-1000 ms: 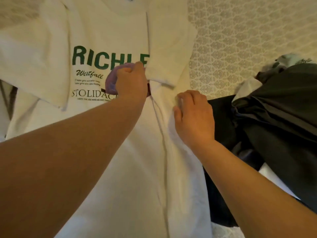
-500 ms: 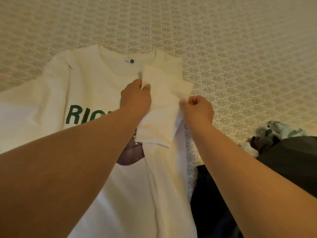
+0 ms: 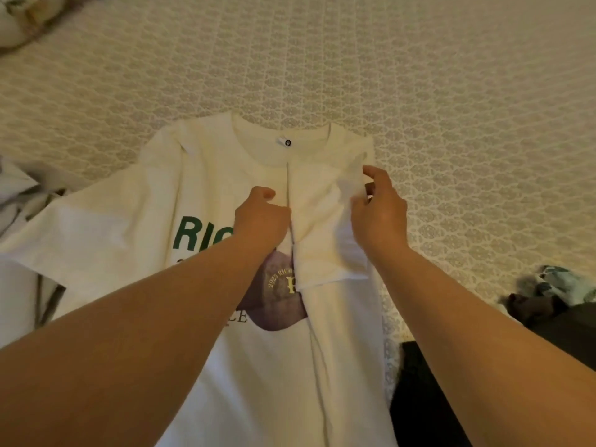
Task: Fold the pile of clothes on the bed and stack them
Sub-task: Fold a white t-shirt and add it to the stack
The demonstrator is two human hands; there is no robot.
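A cream T-shirt [image 3: 206,188] with green letters and a purple print lies face up on the bed, collar away from me. Its right side is folded in over the chest, with the sleeve [image 3: 322,240] lying back on top of that fold. My left hand [image 3: 261,217] is curled into a fist at the inner edge of the fold, just below the collar; whether it grips cloth I cannot tell. My right hand [image 3: 377,211] pinches the sleeve's outer edge near the shoulder. The left sleeve lies spread out flat.
The bed has a beige patterned cover [image 3: 451,124]. Dark garments [image 3: 548,333] with a floral piece [image 3: 561,282] are heaped at the right, and black cloth [image 3: 419,398] lies under my right forearm. Pale clothes [image 3: 19,201] lie at the left edge. A floral pillow [image 3: 22,17] is at the top left.
Both hands have moved up the shirt toward the collar. The folded sleeve now lies flatter, and my right hand has shifted to its outer edge near the shoulder.
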